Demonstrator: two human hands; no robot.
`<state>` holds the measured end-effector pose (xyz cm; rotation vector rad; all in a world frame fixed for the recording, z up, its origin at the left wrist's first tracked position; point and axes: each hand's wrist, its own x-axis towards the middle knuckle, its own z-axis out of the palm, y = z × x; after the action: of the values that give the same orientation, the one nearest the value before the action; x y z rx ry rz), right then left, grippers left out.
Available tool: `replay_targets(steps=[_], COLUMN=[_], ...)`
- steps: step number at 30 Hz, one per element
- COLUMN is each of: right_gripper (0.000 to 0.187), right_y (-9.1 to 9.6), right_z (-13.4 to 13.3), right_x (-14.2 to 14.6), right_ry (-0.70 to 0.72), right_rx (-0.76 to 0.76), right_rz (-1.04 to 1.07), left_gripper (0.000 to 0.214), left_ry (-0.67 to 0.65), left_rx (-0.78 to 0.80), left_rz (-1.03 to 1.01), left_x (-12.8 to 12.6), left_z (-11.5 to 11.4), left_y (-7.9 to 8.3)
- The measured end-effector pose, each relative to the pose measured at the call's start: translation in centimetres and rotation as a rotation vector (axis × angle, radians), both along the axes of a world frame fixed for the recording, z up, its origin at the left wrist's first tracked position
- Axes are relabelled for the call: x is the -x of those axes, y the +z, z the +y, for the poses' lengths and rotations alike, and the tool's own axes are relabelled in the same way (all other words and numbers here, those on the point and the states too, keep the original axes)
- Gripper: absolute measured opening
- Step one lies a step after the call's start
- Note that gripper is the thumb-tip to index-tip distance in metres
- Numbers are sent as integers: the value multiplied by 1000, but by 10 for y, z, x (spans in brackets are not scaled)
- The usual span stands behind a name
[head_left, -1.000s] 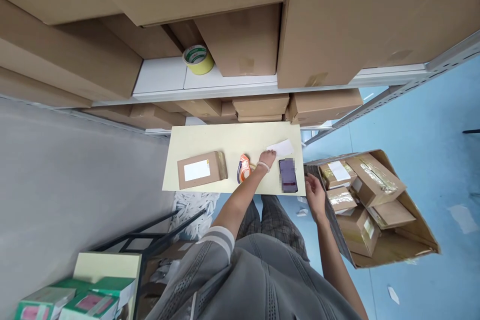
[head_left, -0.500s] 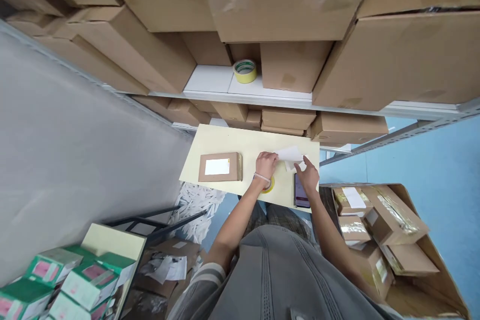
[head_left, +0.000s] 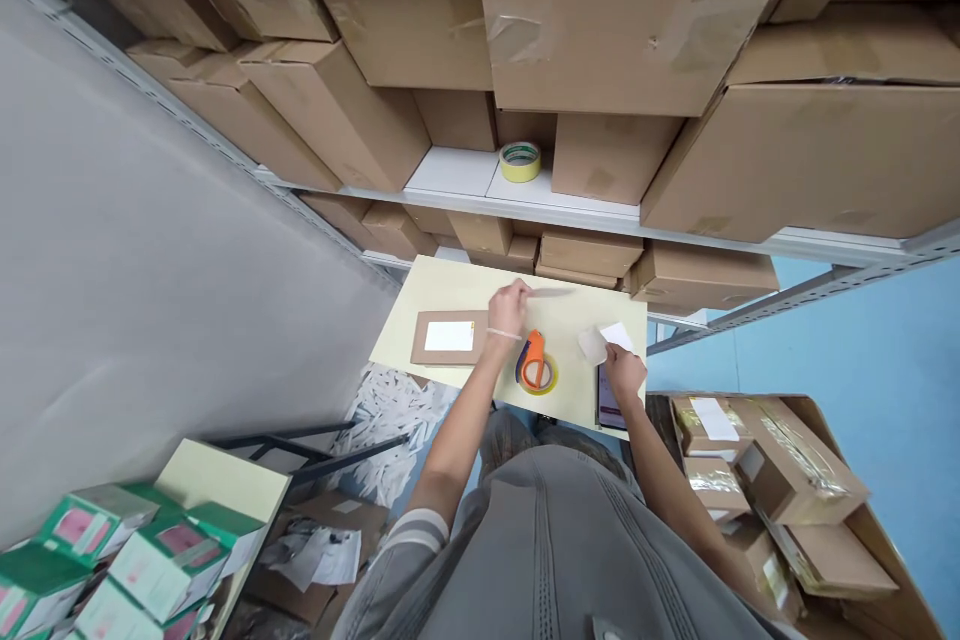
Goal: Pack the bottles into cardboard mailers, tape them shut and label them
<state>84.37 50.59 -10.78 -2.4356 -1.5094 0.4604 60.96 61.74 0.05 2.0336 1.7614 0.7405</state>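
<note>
- One brown parcel (head_left: 448, 337), one orange tape dispenser (head_left: 535, 365) and one phone (head_left: 609, 406) lie on the table (head_left: 420, 305).
- Left hand (head_left: 508, 304), raised above the table, pinches one thin label sheet (head_left: 551, 292), seemingly edge-on.
- Right hand (head_left: 622, 368) holds two small white pieces (head_left: 606, 340), possibly backing paper, just beside the phone.

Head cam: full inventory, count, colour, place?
table: 1, pale yellow, centre
parcel: 1, brown with white label, table left
tape dispenser: 1, orange with yellow roll, table middle
phone: 1, dark, table right edge
tape roll: 1, yellow, shelf above
shelf cartons: many, brown, racks behind
open carton: 1, brown, floor right, small parcels inside
green boxes: several, lower left
paper strips: pile, white, floor under table
left hand: pinches a thin white strip
right hand: holds white paper pieces
</note>
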Motion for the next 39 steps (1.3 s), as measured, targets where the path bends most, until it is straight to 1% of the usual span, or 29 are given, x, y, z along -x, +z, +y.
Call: replay_targets(steps=[1, 3, 4, 6, 8, 10, 12, 13, 15, 17, 18, 20, 21, 23, 25, 26, 29, 31, 33, 36, 39], right_gripper=[45, 48, 53, 63, 66, 63, 62, 60, 59, 64, 67, 69, 65, 50, 34, 30, 26, 24, 24, 24, 22], right_y=[-2, -3, 0, 11, 31, 58, 92, 110, 149, 188, 207, 240, 254, 275, 288, 292, 300, 304, 307, 310, 311], right_z=[-5, -10, -11, -7, 0, 10, 20, 24, 31, 36, 38, 40, 41, 43, 45, 46, 47, 45, 43, 39, 35], right_x=[-2, -4, -4, -2, 2, 7, 15, 20, 34, 54, 64, 88, 100, 123, 145, 156, 190, 212, 234, 261, 278], right_ry=[-15, -47, -66, -101, -118, -122, -114, -86, 43, 178, 241, 339, 370, 404, 413, 410, 360, 319, 308, 325, 323], right_rx=[-18, -75, -105, -165, -234, -330, -436, -480, -518, -471, -439, -395, -399, -435, -485, -512, -630, -718, -766, -773, -764], right_rz=[4, 16, 26, 56, 109, 202, 360, 474, 782, 1047, 1145, 1274, 1307, 1323, 1301, 1283, 1202, 1142, 1112, 1138, 1191], left_gripper=[15, 11, 10, 11, 11, 11, 10, 10, 9, 13, 16, 22, 24, 25, 25, 25, 27, 36, 42, 46, 45], left_ry=[62, 111, 117, 123, 132, 126, 81, 50, -18, -81, -113, -176, -201, -213, -183, -153, -51, -37, -104, -222, -246], left_rx=[-33, -91, -116, -153, -179, -204, -243, -273, -365, -491, -558, -679, -729, -806, -839, -834, -775, -748, -729, -687, -675], left_rz=[-69, -228, -308, -444, -531, -586, -640, -660, -664, -601, -551, -443, -391, -305, -223, -176, -47, -8, -4, -43, -154], left_x=[7, 19, 24, 27, 27, 26, 27, 29, 37, 51, 60, 83, 95, 122, 147, 159, 182, 186, 183, 173, 173], left_z=[9, 22, 26, 26, 17, 3, -12, -18, -28, -35, -37, -40, -42, -46, -51, -55, -69, -79, -86, -89, -84], left_y=[9, 25, 32, 43, 50, 56, 64, 69, 84, 103, 113, 135, 145, 163, 179, 186, 204, 213, 217, 214, 206])
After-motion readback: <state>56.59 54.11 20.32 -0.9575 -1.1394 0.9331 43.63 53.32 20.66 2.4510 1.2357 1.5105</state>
